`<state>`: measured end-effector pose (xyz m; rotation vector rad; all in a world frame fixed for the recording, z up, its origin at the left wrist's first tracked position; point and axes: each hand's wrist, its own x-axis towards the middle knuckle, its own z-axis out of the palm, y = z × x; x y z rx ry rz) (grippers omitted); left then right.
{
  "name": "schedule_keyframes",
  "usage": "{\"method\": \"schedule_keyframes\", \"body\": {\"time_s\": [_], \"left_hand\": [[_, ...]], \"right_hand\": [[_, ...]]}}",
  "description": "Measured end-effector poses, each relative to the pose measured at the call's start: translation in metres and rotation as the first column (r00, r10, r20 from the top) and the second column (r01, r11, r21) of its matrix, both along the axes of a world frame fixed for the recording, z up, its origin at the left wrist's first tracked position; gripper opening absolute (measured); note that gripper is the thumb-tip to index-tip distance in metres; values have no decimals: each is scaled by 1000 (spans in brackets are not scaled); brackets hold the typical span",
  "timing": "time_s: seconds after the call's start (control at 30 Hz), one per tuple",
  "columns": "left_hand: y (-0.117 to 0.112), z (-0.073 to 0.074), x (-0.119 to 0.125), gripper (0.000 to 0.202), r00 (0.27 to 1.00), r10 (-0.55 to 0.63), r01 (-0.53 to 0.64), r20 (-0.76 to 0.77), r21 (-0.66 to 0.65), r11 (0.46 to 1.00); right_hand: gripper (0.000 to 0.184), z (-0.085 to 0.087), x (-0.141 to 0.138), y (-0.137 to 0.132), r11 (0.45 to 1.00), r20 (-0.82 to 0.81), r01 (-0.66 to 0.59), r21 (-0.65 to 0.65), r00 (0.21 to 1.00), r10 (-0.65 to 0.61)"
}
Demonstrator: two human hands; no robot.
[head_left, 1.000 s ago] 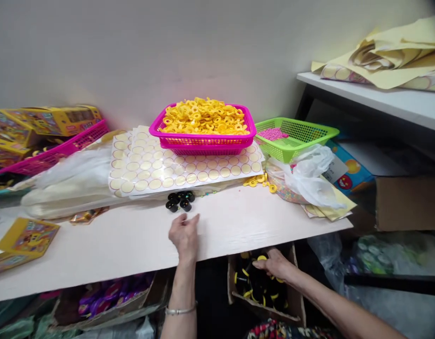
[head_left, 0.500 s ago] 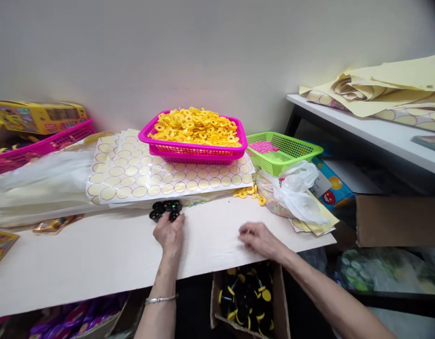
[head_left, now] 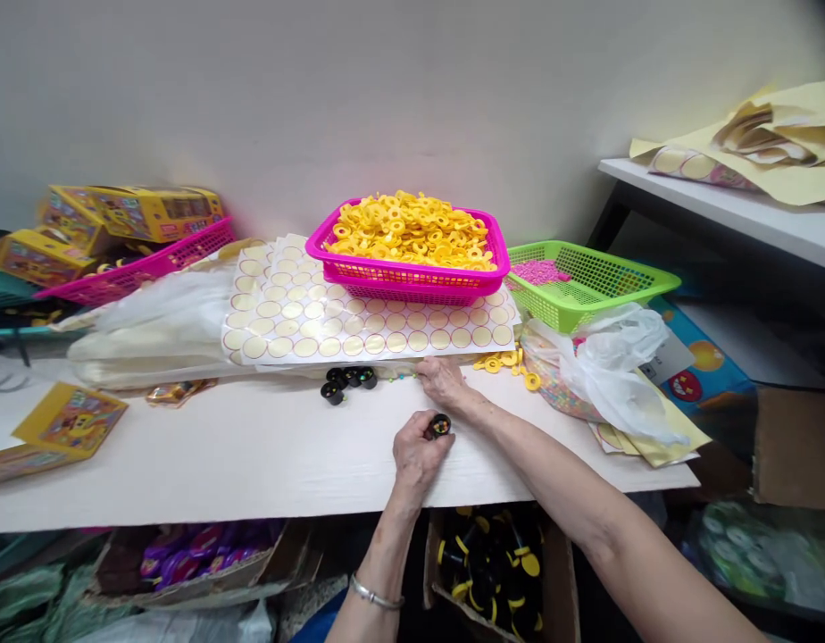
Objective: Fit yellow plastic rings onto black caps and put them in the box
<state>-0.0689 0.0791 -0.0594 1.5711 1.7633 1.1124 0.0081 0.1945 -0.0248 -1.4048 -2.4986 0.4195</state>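
My left hand (head_left: 416, 455) is closed round a small black cup (head_left: 440, 425), its open top facing up with coloured bits inside. Beyond it, my right hand (head_left: 443, 382) reaches to the edge of the sticker sheets, beside a few tiny coloured beads (head_left: 400, 376) on the table. Its fingers look pinched together, and whether they hold a bead is too small to see. Several more black cups (head_left: 349, 379) stand in a cluster left of the beads. Loose yellow ring-shaped pieces (head_left: 503, 361) lie to the right of my right hand.
Sticker sheets (head_left: 305, 346) lie under a pink basket (head_left: 412, 286) of yellow pieces. A green basket (head_left: 606, 279) and a plastic bag (head_left: 606, 366) of beads stand right. Below the table edge, a cardboard box (head_left: 560, 572) holds black-and-yellow pieces. Yellow packaging (head_left: 70, 420) lies left.
My left hand has left the cluster and moved right with one black cup. My right hand has reached up and left to the beads by the sheets. The view has shifted left.
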Motion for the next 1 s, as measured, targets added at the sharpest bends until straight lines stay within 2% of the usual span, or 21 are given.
{"method": "schedule_keyframes", "body": {"time_s": [0.13, 0.33, 0.47, 0.53, 0.6, 0.67, 0.73, 0.87, 1.0], "left_hand": [[1, 3, -3, 25, 1000, -11, 11, 3, -8, 1000], [5, 1, 0, 25, 999, -4, 4, 32, -6, 1000], [3, -6, -5, 34, 993, -58, 50, 106, 79, 996], [3, -10, -13, 46, 982, -27, 1, 186, 140, 990], [7, -12, -26, 51, 968, 113, -151, 226, 159, 976], [17, -11, -39, 46, 955, 254, -276, 150, 146, 950], [32, -7, -49, 37, 950, 311, -305, -22, 129, 944], [63, -2, -55, 27, 914, 272, -260, -300, 80, 962], [76, -6, -54, 31, 900, 241, -225, -363, 85, 971]], "right_hand": [[26, -7, -10, 4, 1000, 56, -9, -5, 998, 9], [25, -8, -6, 4, 999, 110, -35, 23, 993, 33], [21, -10, -8, 4, 997, 107, -58, 45, 993, 53], [21, -10, -10, 4, 995, 91, -81, 58, 993, 76], [20, -11, -12, 4, 991, 69, -116, 70, 991, 111], [19, -11, -12, 5, 986, 51, -146, 79, 988, 143], [19, -12, -11, 5, 983, 41, -161, 83, 987, 158], [19, -16, -8, 2, 987, 4, -136, 86, 991, 137], [18, -20, -8, 0, 993, -35, -93, 67, 995, 96]]}}
